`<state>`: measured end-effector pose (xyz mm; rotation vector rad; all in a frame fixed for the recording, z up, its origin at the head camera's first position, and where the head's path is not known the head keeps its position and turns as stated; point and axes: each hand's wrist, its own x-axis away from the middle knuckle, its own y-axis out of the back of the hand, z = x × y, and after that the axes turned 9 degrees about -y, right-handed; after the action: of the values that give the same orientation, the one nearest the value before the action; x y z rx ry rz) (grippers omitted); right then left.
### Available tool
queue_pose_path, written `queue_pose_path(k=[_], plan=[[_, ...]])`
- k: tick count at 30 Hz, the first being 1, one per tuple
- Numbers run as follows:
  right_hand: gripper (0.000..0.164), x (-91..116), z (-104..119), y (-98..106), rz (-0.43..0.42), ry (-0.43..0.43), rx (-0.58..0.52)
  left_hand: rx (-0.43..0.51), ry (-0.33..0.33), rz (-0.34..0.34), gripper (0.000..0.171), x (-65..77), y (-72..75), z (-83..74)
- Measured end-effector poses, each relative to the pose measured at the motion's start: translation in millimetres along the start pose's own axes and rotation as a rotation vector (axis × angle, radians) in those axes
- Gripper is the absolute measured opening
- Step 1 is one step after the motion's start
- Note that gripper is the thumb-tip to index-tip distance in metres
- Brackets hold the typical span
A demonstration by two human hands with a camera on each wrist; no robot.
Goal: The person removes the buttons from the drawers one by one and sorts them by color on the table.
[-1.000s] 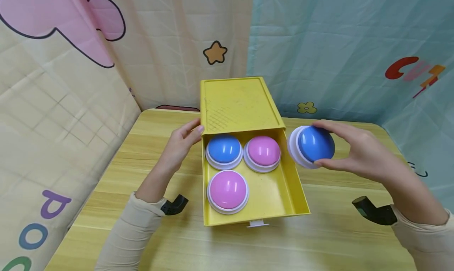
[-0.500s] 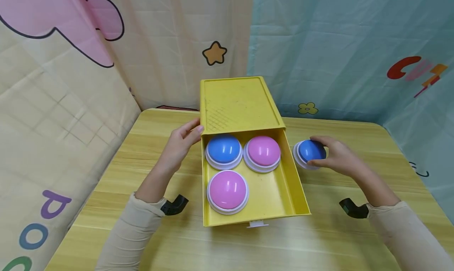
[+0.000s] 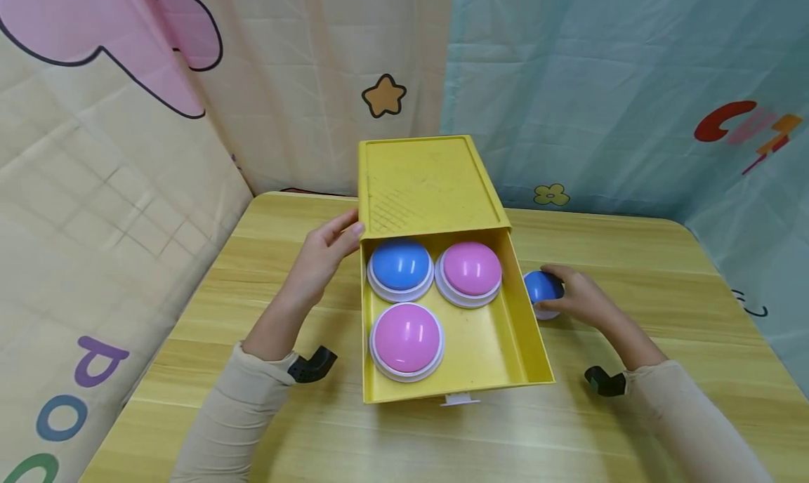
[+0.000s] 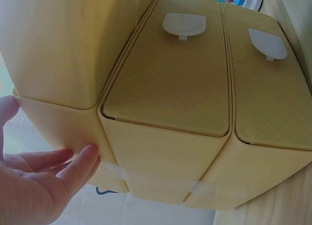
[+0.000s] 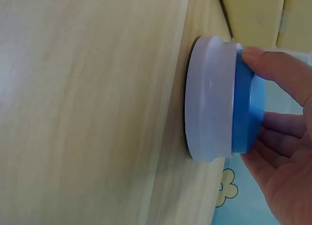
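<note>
A yellow drawer cabinet (image 3: 432, 181) stands on the table with its top drawer (image 3: 483, 353) pulled out. Inside lie a blue push button (image 3: 399, 265) and two pink push buttons (image 3: 472, 269), all with white bases. My left hand (image 3: 316, 262) rests against the cabinet's left side, thumb near the top front corner, as the left wrist view also shows. To the right of the drawer, low by the tabletop, my right hand (image 3: 581, 299) pinches another blue push button (image 5: 248, 105) by its dome. The drawer's wall hides part of that button in the head view.
Two lower drawers (image 4: 168, 78) with white handles (image 4: 184, 25) are closed beneath the open one. The open drawer juts out over the wooden table (image 3: 442, 448). Printed curtains (image 3: 569, 83) hang behind the table and along its sides.
My right hand has lowered the blue push button from above the table, beside the drawer, down near the tabletop and slightly toward me. The left hand and drawer stay in place.
</note>
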<state>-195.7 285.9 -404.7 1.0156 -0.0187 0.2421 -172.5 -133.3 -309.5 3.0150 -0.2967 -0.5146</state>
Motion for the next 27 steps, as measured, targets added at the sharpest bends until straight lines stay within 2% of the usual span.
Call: queue_pose_path(k=[7,12,21,27], plan=[[0.079,1.3,0.3,-0.7,0.031,-0.034,-0.025,0.0,-0.001,-0.01,0.051,-0.9,-0.4,1.6],[0.083,5.5,10.3,10.7,0.031,-0.014,-0.015,0.004,-0.002,-0.011,0.049,-1.3,-1.2,1.5],[0.084,25.4,71.1,56.3,-0.054,0.138,0.005,0.009,-0.015,-0.014,0.052,-0.7,-0.8,3.2],[0.08,37.9,111.6,75.9,-0.1,0.287,0.026,0.012,-0.012,-0.014,0.051,-0.6,-0.1,3.7]])
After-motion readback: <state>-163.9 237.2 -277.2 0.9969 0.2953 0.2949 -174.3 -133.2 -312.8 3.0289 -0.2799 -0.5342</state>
